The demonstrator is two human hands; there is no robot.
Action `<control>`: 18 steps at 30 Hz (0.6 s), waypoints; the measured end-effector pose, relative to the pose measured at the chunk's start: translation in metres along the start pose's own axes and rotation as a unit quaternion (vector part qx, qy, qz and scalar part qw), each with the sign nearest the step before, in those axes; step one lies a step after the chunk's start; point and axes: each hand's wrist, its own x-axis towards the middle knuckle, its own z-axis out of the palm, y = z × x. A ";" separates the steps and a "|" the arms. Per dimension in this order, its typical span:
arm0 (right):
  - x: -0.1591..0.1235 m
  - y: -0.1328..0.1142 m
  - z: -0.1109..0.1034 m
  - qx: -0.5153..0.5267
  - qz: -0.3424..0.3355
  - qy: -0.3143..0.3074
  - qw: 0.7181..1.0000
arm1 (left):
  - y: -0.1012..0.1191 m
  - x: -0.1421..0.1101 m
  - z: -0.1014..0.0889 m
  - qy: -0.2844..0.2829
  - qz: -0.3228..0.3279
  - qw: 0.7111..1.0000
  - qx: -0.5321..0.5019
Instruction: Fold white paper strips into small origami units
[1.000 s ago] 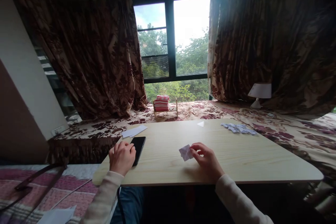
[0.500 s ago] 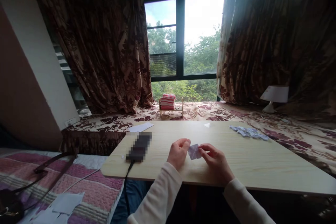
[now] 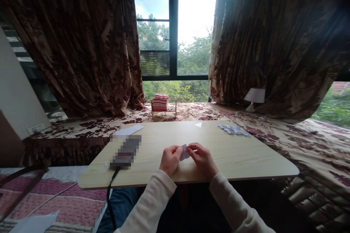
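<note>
White loose paper (image 3: 37, 222): lies on the striped bed (image 3: 68, 211).
Dark blurred device (image 3: 126, 153): lies on the wooden counter (image 3: 246, 160), black cable (image 3: 109, 196) attached.
White sheets (image 3: 129, 130): lie just behind the device.
Left hand (image 3: 171, 158): pinches the folded paper, nearly closed.
Folded paper (image 3: 185, 152): sits between both hands, near the counter's front edge.
Right hand (image 3: 202, 158): pinches the opposite side, fingers curled.
Pale paper pile (image 3: 233, 130): rests toward the far right.

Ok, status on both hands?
Left hand and right hand both gripping small folded paper. Phone off to the left, not in the way.
</note>
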 end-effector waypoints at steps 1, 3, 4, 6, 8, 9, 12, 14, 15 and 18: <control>0.000 0.000 0.000 0.003 -0.001 0.001 1.000 | 0.000 0.000 0.000 0.005 -0.001 1.000 -0.001; 0.000 0.000 0.000 0.010 -0.002 0.006 1.000 | -0.001 0.000 -0.001 0.007 -0.004 1.000 -0.001; 0.000 0.000 0.000 0.013 -0.001 0.008 1.000 | -0.001 0.000 -0.001 0.003 -0.005 1.000 0.000; 0.000 -0.001 0.000 0.019 -0.001 0.011 1.000 | -0.002 0.000 0.000 -0.008 -0.008 1.000 0.003; 0.000 -0.001 0.000 0.023 -0.001 0.013 1.000 | -0.002 0.000 0.000 -0.017 -0.010 1.000 0.002; 0.000 -0.001 0.000 0.025 -0.001 0.013 1.000 | -0.002 0.000 0.000 -0.020 -0.011 1.000 -0.001; 0.000 -0.003 0.001 0.025 -0.005 0.016 1.000 | -0.002 0.000 -0.001 -0.023 -0.011 1.000 -0.015; 0.000 -0.004 0.001 0.022 -0.008 0.018 1.000 | -0.002 0.000 -0.001 -0.030 -0.009 0.999 -0.022; 0.000 -0.005 0.001 0.020 -0.011 0.016 1.000 | -0.002 0.000 -0.001 -0.035 -0.008 0.999 -0.023; -0.001 -0.007 0.001 0.011 -0.021 0.003 1.000 | -0.003 -0.001 0.000 -0.044 -0.004 0.999 -0.021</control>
